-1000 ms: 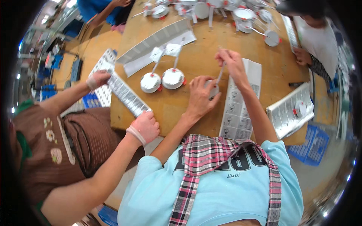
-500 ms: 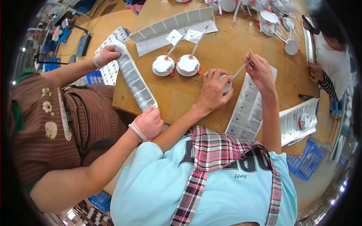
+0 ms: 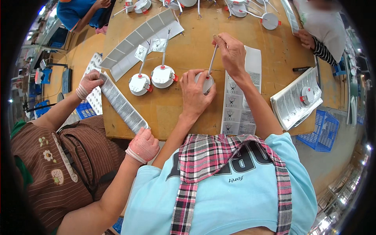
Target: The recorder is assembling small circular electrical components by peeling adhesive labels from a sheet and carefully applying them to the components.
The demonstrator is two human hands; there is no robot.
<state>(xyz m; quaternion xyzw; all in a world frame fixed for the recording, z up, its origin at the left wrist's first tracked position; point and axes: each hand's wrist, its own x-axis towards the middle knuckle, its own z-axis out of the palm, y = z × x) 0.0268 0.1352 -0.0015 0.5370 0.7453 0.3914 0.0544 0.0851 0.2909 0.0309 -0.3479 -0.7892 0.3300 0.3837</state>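
A small round white downlight (image 3: 206, 84) stands on the table under my left hand (image 3: 192, 98), whose fingers wrap round its side. From its top a thin white cable (image 3: 212, 59) runs up and away. My right hand (image 3: 232, 55) pinches the cable's far end between thumb and fingers. Below my right forearm lies a sheet of printed labels (image 3: 231, 102), partly hidden by the arm. To the left of my left hand stand two finished-looking downlights, one nearer (image 3: 138, 85) and one beside it (image 3: 162, 77), each with a folded label flag (image 3: 158, 45) on its cable.
A co-worker at the left, in gloves, holds a label strip (image 3: 123, 103). Behind it stands a white cardboard divider (image 3: 137, 39). At right, stacked label sheets (image 3: 288, 105) carry another downlight (image 3: 308, 95), near a black marker (image 3: 300, 69). More downlights (image 3: 270, 21) crowd the far side; a blue crate (image 3: 323, 131) sits below.
My right hand has moved up and away from the downlight, and more of the cable shows, now steeper. My left hand stays on the downlight. The whole view has shifted.
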